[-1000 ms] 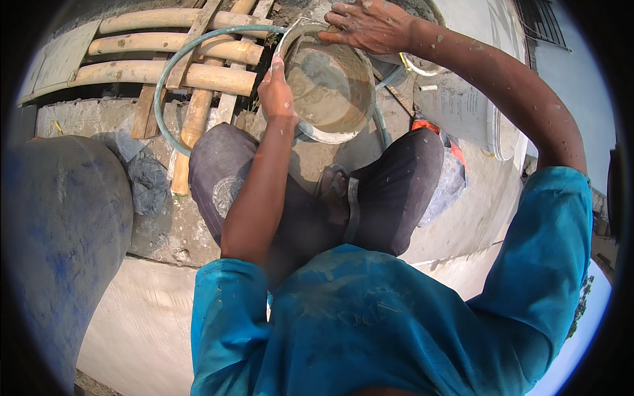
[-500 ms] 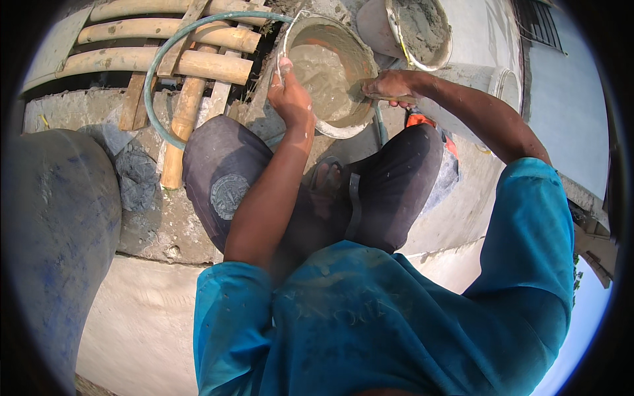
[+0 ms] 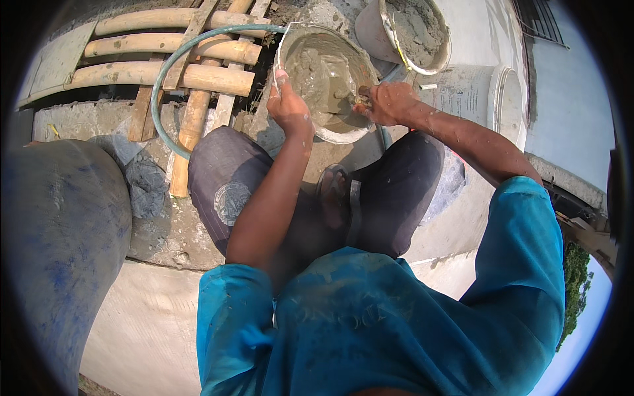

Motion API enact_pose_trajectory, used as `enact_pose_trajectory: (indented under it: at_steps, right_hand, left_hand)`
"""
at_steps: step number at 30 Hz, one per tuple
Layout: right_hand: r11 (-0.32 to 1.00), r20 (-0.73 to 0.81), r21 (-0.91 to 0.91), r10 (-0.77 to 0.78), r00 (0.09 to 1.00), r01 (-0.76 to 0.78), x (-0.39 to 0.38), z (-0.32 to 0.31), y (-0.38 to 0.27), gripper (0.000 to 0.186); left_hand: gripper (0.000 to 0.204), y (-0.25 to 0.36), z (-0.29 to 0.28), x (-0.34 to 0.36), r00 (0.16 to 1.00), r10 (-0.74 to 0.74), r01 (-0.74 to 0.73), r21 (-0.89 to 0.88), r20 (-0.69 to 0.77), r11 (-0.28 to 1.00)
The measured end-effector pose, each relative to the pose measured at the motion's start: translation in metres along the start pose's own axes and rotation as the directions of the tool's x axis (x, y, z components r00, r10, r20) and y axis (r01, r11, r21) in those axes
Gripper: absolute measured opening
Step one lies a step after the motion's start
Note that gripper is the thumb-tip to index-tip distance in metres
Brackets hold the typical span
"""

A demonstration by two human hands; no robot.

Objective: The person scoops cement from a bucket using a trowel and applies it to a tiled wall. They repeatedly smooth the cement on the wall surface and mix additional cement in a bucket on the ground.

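Note:
My left hand [image 3: 289, 109] grips the near-left rim of a bucket [image 3: 343, 137] that stands beyond my knees. Wet grey mortar [image 3: 309, 69] fills much of it and coats the inner wall. My right hand [image 3: 391, 104], spotted with mortar, is closed round the handle of a trowel [image 3: 341, 84] at the bucket's right side. The trowel's mortar-covered blade lies in the mix, so its outline is partly hidden.
A second bucket [image 3: 375, 34] holds thicker grey mix at the far right. Beside it lies a large white pail [image 3: 462, 99]. A green hose [image 3: 156, 105] loops past bamboo poles [image 3: 132, 49] on the left. A blue-stained drum [image 3: 66, 231] stands nearest my left, by a crumpled plastic bag [image 3: 146, 185].
My right hand has come from the bucket's right edge inward and a little nearer, carrying the trowel into the mortar. The mix is now heaped on the left. My left hand keeps its grip.

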State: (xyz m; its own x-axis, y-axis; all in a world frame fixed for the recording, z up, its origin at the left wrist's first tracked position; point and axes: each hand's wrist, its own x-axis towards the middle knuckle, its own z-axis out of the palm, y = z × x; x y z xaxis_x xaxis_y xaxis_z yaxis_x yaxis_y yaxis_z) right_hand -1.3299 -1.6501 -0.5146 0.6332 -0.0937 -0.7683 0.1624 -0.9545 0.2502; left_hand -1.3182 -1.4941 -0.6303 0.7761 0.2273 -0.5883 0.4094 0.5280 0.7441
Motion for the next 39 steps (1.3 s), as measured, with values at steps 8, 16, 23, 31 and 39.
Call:
enact_pose_trajectory:
  at_steps: [8,16,23,31,39]
  right_hand:
    - [0.989,-0.075,0.147,0.047,0.996,-0.036,-0.013,-0.034,0.031,0.067]
    - [0.990,-0.031,0.141,-0.020,0.999,0.024,0.003,-0.014,0.000,0.069]
    - [0.998,-0.159,-0.001,0.068,0.985,-0.069,0.006,-0.025,0.017,0.063]
    - [0.996,-0.151,-0.075,-0.060,0.987,0.049,-0.047,-0.092,0.022,0.053]
    - [0.841,-0.339,-0.536,-0.284,0.897,0.064,0.051,-0.116,0.002,0.025]
  left_hand:
    - [0.062,0.001,-0.004,-0.002,0.989,-0.034,0.049,-0.106,0.143,0.993]
    - [0.054,0.007,-0.001,-0.001,0.994,-0.046,0.070,-0.261,0.097,0.963]
    - [0.053,0.014,0.002,0.000,0.990,-0.101,0.117,-0.169,0.095,0.979]
    - [0.050,0.020,-0.005,0.005,0.990,-0.107,0.124,-0.205,0.095,0.971]
    - [0.049,0.014,-0.001,0.015,0.997,0.019,-0.024,0.059,0.074,0.998]
